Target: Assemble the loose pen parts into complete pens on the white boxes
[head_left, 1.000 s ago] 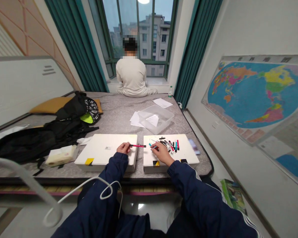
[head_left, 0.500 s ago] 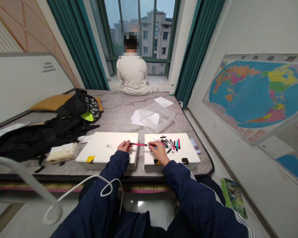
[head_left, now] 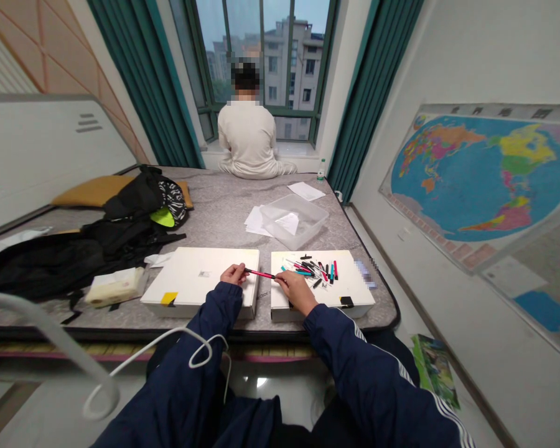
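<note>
A slim red and black pen (head_left: 261,274) spans the gap between two white boxes. My left hand (head_left: 234,274) grips its black left end, above the right part of the left box (head_left: 186,274). At the pen's right end, my right hand (head_left: 293,289) is closed with thumb and fingers pinched, over the left side of the right box (head_left: 354,292). On that box, just beyond my right hand, lies a loose pile of black, red, teal and white pen parts (head_left: 322,270).
Behind the boxes stand a clear plastic bin (head_left: 295,221) and white papers (head_left: 305,190). A black backpack (head_left: 93,242) and a tissue pack (head_left: 116,287) lie left. A person (head_left: 247,137) sits by the window. A white cable (head_left: 158,339) loops over my left sleeve.
My right hand has moved slightly down and left and now closes on the pen's right end. The pen tilts a little more downward to the right.
</note>
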A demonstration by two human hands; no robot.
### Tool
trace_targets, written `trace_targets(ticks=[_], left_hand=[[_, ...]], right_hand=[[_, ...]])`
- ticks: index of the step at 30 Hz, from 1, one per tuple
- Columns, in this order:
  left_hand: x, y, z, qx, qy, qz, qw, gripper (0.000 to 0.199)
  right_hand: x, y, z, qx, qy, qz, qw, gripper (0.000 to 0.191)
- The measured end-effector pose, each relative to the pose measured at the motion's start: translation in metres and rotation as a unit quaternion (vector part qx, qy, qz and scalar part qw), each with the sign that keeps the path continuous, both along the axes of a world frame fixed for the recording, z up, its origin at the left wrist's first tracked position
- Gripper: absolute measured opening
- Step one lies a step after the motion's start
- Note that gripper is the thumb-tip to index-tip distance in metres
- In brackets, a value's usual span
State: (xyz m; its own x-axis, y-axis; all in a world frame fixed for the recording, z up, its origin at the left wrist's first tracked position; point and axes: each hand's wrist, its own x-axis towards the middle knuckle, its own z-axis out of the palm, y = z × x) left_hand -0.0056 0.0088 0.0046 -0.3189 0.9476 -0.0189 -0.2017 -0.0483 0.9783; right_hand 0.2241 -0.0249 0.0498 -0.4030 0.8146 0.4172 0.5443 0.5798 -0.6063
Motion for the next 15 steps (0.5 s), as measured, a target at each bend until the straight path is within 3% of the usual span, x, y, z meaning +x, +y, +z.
trace_targets(ticks=[8, 15], left_hand=[[-0.003, 0.0, -0.002, 0.015, -0.05, -0.002, 0.999, 0.048], [-0.002, 0.002, -0.007, 0.003, -0.045, -0.004, 0.999, 0.047]], right_hand=[[-0.019, -0.013, -0.02, -0.096, 0.198, -0.076, 0.972, 0.016], [-0.025, -0.014, -0.038, -0.149, 0.272, -0.117, 0.943, 0.017]])
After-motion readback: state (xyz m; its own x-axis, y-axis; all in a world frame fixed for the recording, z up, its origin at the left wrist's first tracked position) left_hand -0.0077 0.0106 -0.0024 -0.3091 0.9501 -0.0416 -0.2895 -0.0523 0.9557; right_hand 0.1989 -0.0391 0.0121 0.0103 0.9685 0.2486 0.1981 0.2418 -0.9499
